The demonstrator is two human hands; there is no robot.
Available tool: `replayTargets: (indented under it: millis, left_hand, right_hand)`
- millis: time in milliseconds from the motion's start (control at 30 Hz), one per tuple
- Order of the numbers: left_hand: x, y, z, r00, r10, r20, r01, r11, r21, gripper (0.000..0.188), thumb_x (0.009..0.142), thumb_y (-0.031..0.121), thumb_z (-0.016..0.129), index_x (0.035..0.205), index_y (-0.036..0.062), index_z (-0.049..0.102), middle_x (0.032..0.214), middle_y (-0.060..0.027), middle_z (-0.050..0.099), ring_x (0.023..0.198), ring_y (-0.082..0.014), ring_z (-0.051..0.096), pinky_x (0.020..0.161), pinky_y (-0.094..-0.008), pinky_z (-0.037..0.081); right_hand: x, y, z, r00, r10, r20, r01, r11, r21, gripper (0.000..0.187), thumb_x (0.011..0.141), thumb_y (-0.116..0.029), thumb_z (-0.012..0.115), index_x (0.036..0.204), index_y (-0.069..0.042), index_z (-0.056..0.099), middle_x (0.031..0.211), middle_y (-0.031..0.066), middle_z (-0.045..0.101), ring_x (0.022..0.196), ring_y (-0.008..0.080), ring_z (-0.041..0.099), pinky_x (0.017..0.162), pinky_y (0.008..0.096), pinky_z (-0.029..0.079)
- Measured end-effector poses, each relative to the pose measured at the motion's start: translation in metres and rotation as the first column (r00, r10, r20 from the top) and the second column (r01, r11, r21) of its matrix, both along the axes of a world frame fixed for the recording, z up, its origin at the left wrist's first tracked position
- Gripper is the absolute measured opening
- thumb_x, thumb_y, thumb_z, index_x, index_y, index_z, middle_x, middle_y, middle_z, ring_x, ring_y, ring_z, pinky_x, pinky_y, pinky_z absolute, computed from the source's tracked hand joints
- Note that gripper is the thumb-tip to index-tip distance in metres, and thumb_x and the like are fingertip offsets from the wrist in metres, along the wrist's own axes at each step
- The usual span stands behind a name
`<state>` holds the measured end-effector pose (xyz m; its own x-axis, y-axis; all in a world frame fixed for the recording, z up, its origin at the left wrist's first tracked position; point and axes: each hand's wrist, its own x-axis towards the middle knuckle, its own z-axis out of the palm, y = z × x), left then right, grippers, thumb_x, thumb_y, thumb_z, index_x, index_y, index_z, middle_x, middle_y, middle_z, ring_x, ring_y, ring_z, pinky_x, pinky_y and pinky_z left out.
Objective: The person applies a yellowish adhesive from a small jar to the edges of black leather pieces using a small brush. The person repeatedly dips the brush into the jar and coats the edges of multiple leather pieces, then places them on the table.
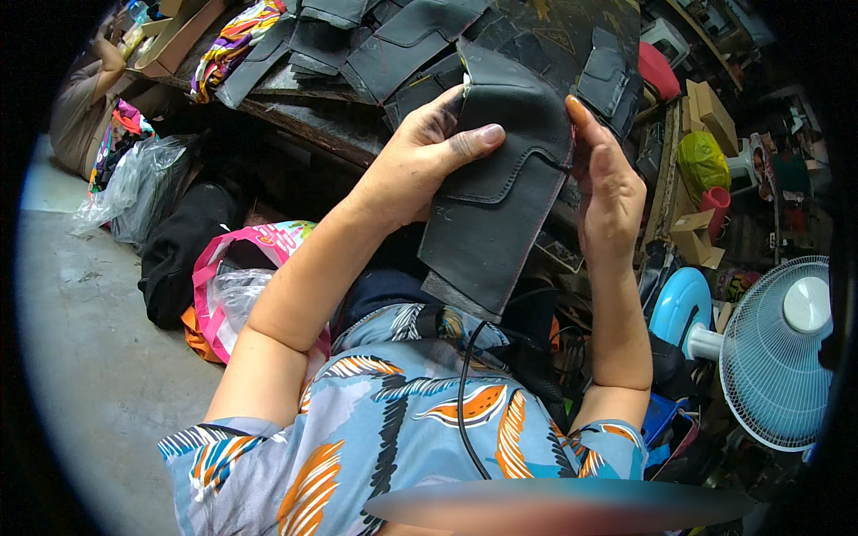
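A black leather shoe upper (500, 196) with a curved, stitched overlap and faint pale marks is held up in front of me. My left hand (438, 152) is closed on its left edge, thumb across the front and the other fingers hidden behind; dark smudges stain the thumb and the skin beside it. At the right edge, my right hand (608, 179) holds the piece with bent fingers, one fingertip stained orange; part of this grip is hidden. Beyond the hands, similar black leather pieces (402, 45) lie in overlapping piles on a dark worktable (590, 18).
A colourful cloth (237, 45) lies at the table's left end. Below are a pink-rimmed bag (210, 277) and a clear plastic bag (152, 192). On the right stand a blue fan (773, 357) and cardboard boxes (710, 116). Another person (80, 116) sits at far left.
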<state>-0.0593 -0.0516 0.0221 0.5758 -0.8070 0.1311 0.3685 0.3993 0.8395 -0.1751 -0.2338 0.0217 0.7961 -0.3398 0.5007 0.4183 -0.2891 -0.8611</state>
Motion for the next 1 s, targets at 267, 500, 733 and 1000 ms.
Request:
replayTargets:
  millis: [267, 500, 733, 1000]
  left_hand:
    - [0.002, 0.003, 0.001, 0.999, -0.037, 0.0, 0.037, 0.998, -0.051, 0.046, 0.091, 0.014, 0.072, 0.13, -0.0005, 0.055, 0.113, -0.0104, 0.067, 0.099, -0.0141, 0.067, 0.088, -0.03, 0.057]
    - [0.007, 0.002, -0.001, 0.999, -0.036, 0.011, 0.036, 0.998, -0.044, 0.045, 0.09, 0.017, 0.073, 0.128, -0.0007, 0.056, 0.111, -0.0108, 0.068, 0.096, -0.0138, 0.068, 0.087, -0.0281, 0.057]
    - [0.009, 0.003, -0.002, 1.0, -0.016, 0.022, 0.017, 0.999, -0.037, 0.043, 0.09, 0.017, 0.073, 0.126, -0.0006, 0.057, 0.11, -0.0106, 0.068, 0.095, -0.0134, 0.068, 0.085, -0.0272, 0.057]
    - [0.022, 0.009, -0.001, 1.0, -0.009, 0.028, 0.008, 1.0, 0.022, 0.041, 0.092, 0.011, 0.07, 0.128, 0.0005, 0.053, 0.115, -0.0091, 0.066, 0.102, -0.0142, 0.065, 0.089, -0.0283, 0.055]
  right_hand:
    - [0.001, -0.015, -0.005, 0.996, 0.085, 0.035, -0.082, 0.993, -0.08, 0.077, 0.102, -0.063, 0.032, 0.131, 0.002, 0.063, 0.103, 0.0062, 0.06, 0.085, 0.0131, 0.054, 0.079, 0.0253, 0.045]
    - [-0.009, -0.013, 0.001, 0.957, -0.056, 0.285, 0.232, 0.74, -0.631, 0.078, 0.093, -0.069, 0.041, 0.123, -0.004, 0.07, 0.094, 0.0099, 0.062, 0.082, 0.0222, 0.058, 0.073, 0.0331, 0.048]
    - [-0.016, -0.015, 0.015, 0.928, 0.034, 0.371, 0.328, 0.399, -0.856, 0.067, 0.084, -0.068, 0.052, 0.115, -0.013, 0.076, 0.091, 0.0047, 0.058, 0.077, 0.0219, 0.056, 0.073, 0.0364, 0.046]
    - [-0.021, -0.054, 0.02, 0.928, -0.355, 0.11, 0.272, 0.449, -0.851, 0.021, 0.082, -0.019, 0.073, 0.101, -0.013, 0.077, 0.102, 0.0072, 0.066, 0.091, 0.0273, 0.062, 0.079, 0.0396, 0.05]
